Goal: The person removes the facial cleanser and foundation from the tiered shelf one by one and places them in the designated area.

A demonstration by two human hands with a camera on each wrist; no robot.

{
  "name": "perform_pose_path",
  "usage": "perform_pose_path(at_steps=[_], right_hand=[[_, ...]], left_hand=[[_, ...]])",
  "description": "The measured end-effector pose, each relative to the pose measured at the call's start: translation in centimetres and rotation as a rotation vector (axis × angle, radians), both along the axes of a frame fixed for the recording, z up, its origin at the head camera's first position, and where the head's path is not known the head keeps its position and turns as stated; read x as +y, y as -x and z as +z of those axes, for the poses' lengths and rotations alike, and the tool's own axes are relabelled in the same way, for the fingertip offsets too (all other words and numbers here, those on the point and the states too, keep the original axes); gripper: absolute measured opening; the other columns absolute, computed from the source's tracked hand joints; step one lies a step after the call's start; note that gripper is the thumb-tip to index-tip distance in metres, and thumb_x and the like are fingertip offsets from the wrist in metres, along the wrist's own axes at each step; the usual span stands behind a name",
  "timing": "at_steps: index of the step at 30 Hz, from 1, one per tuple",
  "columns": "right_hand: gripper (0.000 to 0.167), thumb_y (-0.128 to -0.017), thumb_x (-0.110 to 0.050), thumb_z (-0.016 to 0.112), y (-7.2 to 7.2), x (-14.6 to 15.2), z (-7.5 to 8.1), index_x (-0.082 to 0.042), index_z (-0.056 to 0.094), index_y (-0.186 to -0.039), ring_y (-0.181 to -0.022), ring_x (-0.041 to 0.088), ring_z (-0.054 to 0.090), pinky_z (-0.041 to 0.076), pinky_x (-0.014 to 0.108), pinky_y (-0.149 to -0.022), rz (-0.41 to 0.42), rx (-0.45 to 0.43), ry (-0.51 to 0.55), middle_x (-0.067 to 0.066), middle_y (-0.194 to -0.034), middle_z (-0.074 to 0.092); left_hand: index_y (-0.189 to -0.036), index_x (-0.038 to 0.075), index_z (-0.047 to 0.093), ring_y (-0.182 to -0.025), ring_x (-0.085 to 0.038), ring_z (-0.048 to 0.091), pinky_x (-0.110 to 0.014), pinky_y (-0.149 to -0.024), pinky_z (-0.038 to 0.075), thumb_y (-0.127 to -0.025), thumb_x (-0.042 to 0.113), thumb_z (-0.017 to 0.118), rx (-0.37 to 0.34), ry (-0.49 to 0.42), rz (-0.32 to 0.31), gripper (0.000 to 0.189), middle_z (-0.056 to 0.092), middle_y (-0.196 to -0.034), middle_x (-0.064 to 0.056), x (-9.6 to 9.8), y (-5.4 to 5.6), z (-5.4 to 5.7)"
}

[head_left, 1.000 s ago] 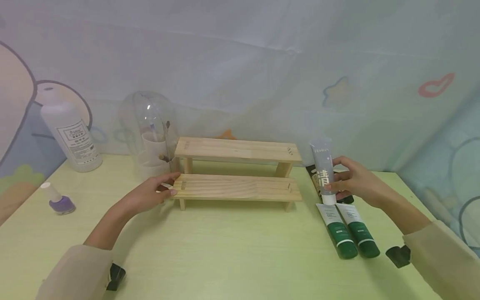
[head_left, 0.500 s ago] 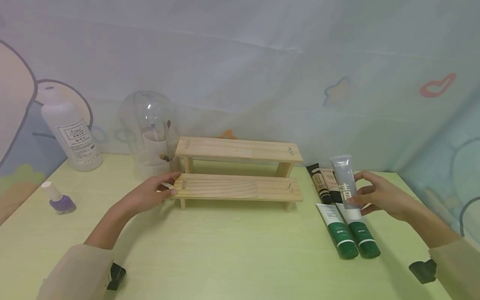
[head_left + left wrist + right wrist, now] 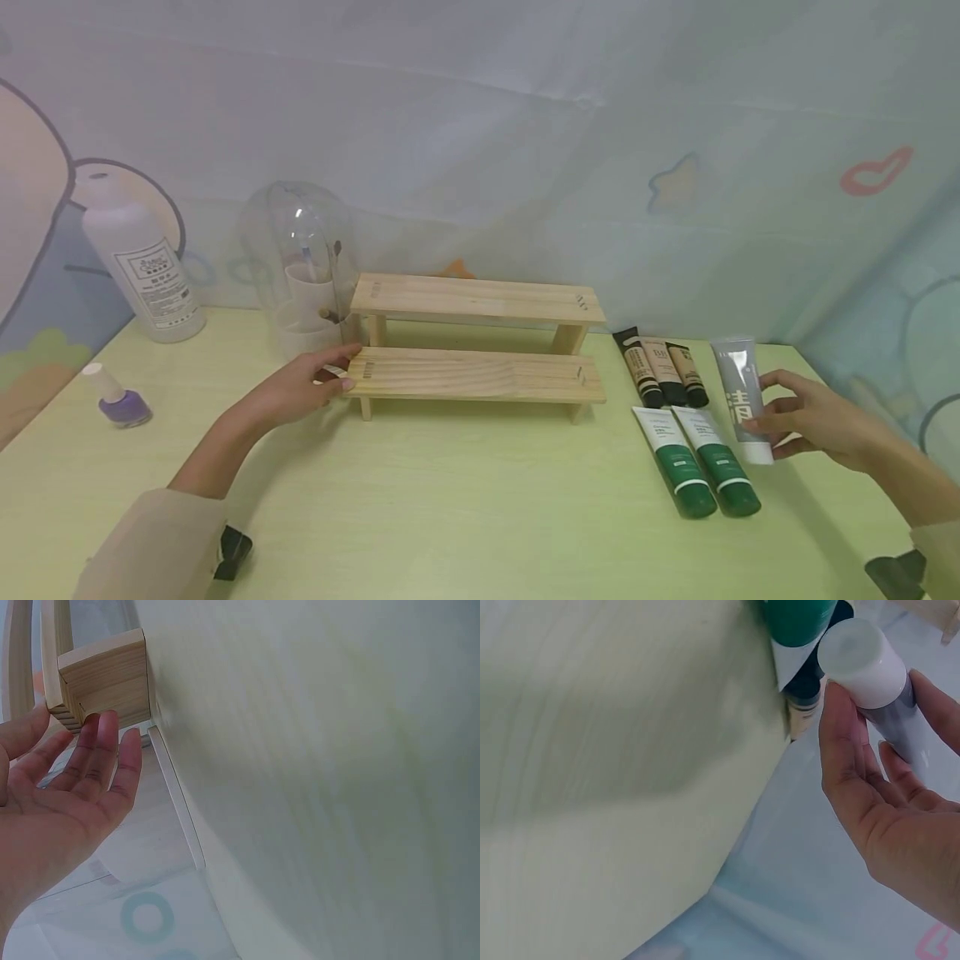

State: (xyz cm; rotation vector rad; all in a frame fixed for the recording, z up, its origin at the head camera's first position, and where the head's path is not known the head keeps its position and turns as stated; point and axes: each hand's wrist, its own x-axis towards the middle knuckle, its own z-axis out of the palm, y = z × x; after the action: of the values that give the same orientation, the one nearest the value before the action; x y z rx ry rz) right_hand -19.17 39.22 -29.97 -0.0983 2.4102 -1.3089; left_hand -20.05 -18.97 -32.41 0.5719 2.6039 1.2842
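Note:
My right hand (image 3: 821, 421) grips a grey squeeze tube (image 3: 738, 387) with a white cap (image 3: 861, 664), between thumb and fingers. The tube is cap-down, just right of two green-and-white tubes (image 3: 678, 462) lying side by side. Behind those lie several smaller tubes, including a beige one with a black cap (image 3: 663, 367). My left hand (image 3: 296, 390) holds the left end of the lower step of a two-tier wooden shelf (image 3: 472, 373). In the left wrist view, the fingers of that left hand (image 3: 71, 784) curl at the wooden end (image 3: 105, 679).
A clear dome (image 3: 296, 217) covering white cups and brushes stands behind my left hand. At far left are a large white bottle (image 3: 146, 258) and a purple nail polish bottle (image 3: 125, 408). A printed cloth (image 3: 480, 150) hangs behind the table (image 3: 450, 508).
My right hand has carried the grey tube rightward and toward me, from over the small tubes to beside the green ones, uncovering the small tubes. My left hand stays at the shelf.

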Motion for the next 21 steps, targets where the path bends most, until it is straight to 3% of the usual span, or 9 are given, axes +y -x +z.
perform_pose_path(at_steps=[5, 21], right_hand=[[0.037, -0.088, -0.010, 0.060, -0.4, 1.1, -0.6, -0.002, 0.033, -0.112, -0.079, 0.028, 0.059, 0.051, 0.044, -0.068, 0.005, -0.033, 0.028, 0.012, -0.091, 0.057], [0.059, -0.091, -0.013, 0.057, -1.9, 2.4, -2.7, 0.010, 0.015, -0.126, -0.073, 0.028, 0.060, 0.051, 0.043, -0.063, 0.028, -0.120, 0.020, 0.011, -0.087, 0.058]], left_hand=[[-0.138, -0.010, 0.028, -0.106, -0.038, 0.049, -0.039, -0.077, 0.048, -0.094, 0.006, 0.048, 0.002, -0.005, 0.001, 0.051, 0.041, -0.126, -0.031, 0.0, 0.0, 0.0], [-0.138, -0.010, 0.027, -0.108, -0.038, 0.048, -0.037, -0.078, 0.047, -0.095, 0.007, 0.048, 0.007, 0.004, -0.006, 0.051, 0.041, -0.128, -0.030, 0.0, 0.1, -0.1]])
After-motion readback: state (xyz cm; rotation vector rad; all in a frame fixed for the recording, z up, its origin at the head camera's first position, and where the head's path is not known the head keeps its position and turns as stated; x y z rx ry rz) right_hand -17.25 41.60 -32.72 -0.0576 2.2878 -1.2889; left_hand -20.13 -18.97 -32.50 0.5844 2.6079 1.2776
